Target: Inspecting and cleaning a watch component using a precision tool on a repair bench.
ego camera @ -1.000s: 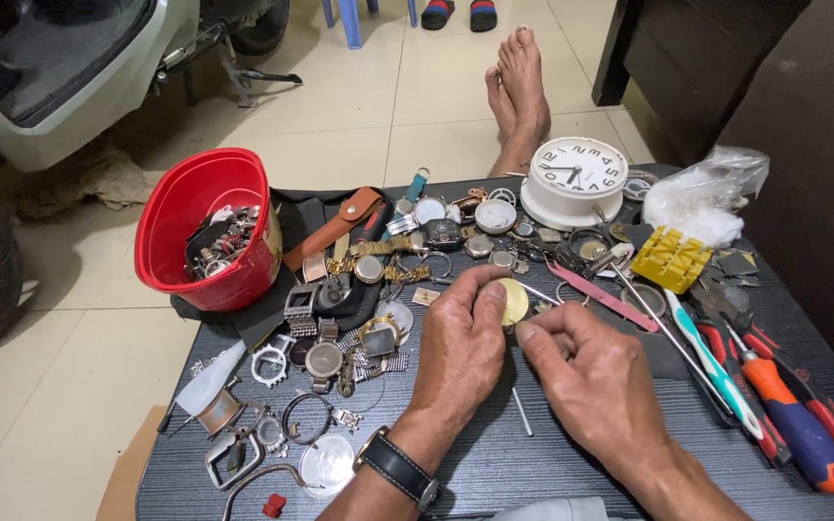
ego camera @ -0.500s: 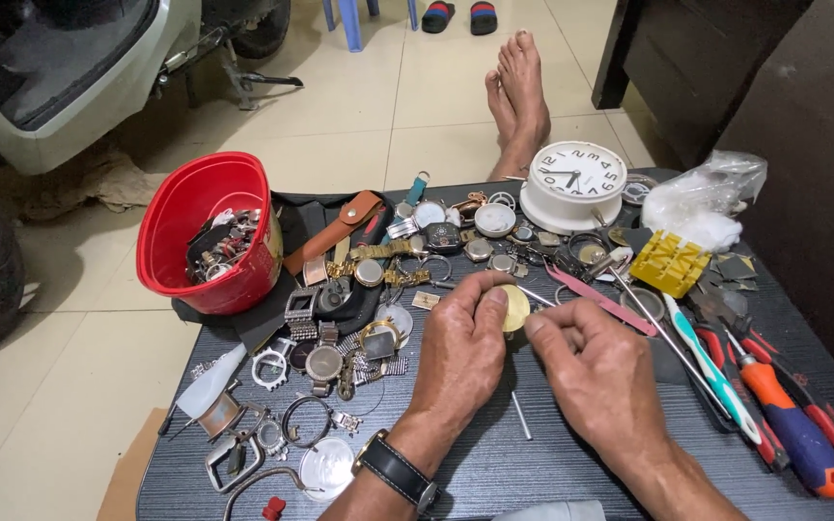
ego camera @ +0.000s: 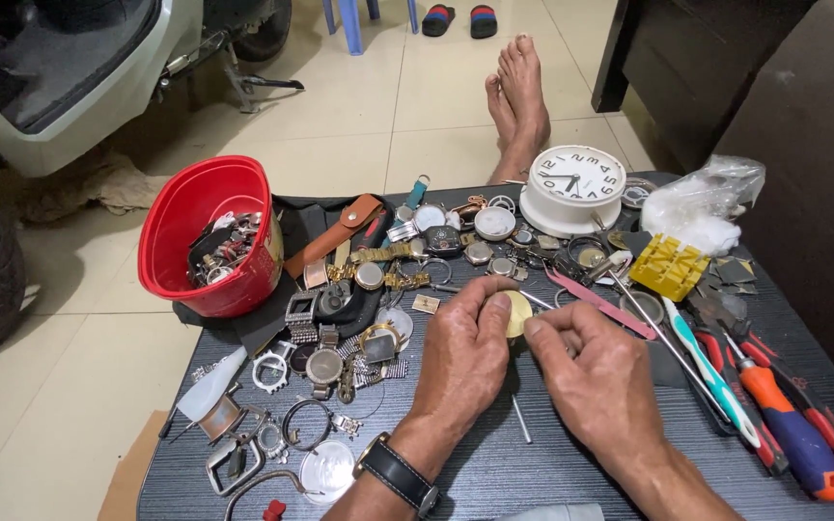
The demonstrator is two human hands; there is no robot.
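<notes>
Your left hand [ego camera: 465,362] and right hand [ego camera: 596,371] meet mid-bench, fingers pinched narrow on a small round gold watch case [ego camera: 516,313] held between them just above the bench [ego camera: 552,463]. The case looks only part worked, mostly hidden by your fingers. Heaps of watch parts [ego camera: 359,328] at left lie untouched, and the screwdrivers [ego camera: 774,415] at right lie unused.

A dark ribbed worktop [ego camera: 494,473] is carrying a red tub [ego camera: 207,234] at its left rear, a white clock [ego camera: 571,188] at the rear, a yellow block [ego camera: 669,266], screwdrivers [ego camera: 792,425] lying along the right edge, and scattered watch cases and straps [ego camera: 340,338] covering the left half.
</notes>
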